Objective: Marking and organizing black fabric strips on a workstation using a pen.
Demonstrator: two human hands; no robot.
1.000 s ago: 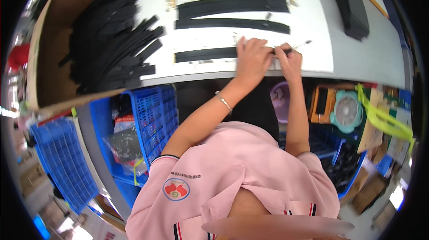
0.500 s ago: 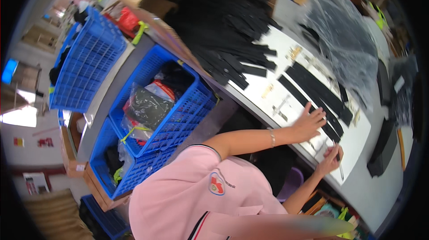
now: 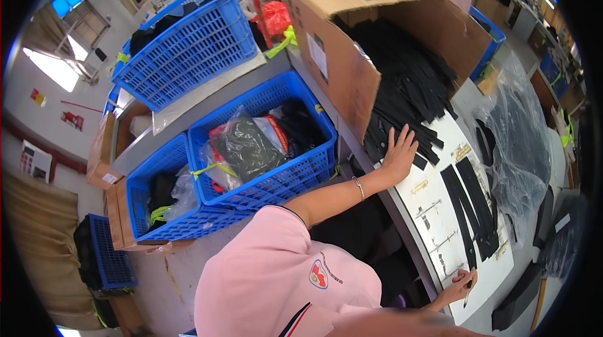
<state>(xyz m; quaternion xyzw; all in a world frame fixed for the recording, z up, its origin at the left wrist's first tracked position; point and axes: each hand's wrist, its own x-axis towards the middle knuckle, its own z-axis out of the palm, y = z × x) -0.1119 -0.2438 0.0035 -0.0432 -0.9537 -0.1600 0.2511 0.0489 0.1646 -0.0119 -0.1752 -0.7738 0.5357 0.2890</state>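
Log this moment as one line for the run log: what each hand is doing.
left hand: flat on black strips spilling from cardboard box | right hand: holding thin dark tool at white board

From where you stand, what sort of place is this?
Probably a factory or assembly workshop. A cardboard box spills black strips onto a white worktable, blue plastic crates hold bagged goods, and the left hand rests on the strips.
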